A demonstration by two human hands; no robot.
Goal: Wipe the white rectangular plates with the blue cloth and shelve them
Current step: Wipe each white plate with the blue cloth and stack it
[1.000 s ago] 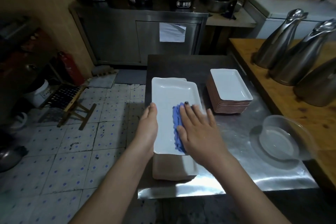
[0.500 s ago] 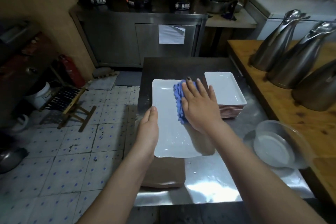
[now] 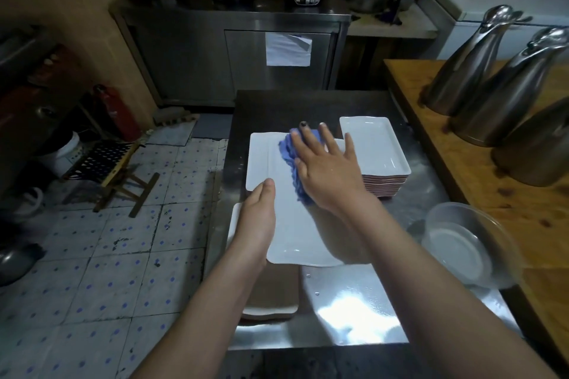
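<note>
My right hand (image 3: 326, 169) slid the cloth (image 3: 286, 151) up to frame centre, fingers flat, pressing; left hand (image 3: 257, 218) flat, steadying the plate (image 3: 289, 234).

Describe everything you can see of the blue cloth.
The blue cloth is a soft, nubby-looking rag bunched into ruffled folds. It lies on the far half of the white rectangular plate, pressed down by the right hand, which is spread flat and covers most of it. Only its left edge and a strip at the far end show, so its full size and shape are hidden.
</note>
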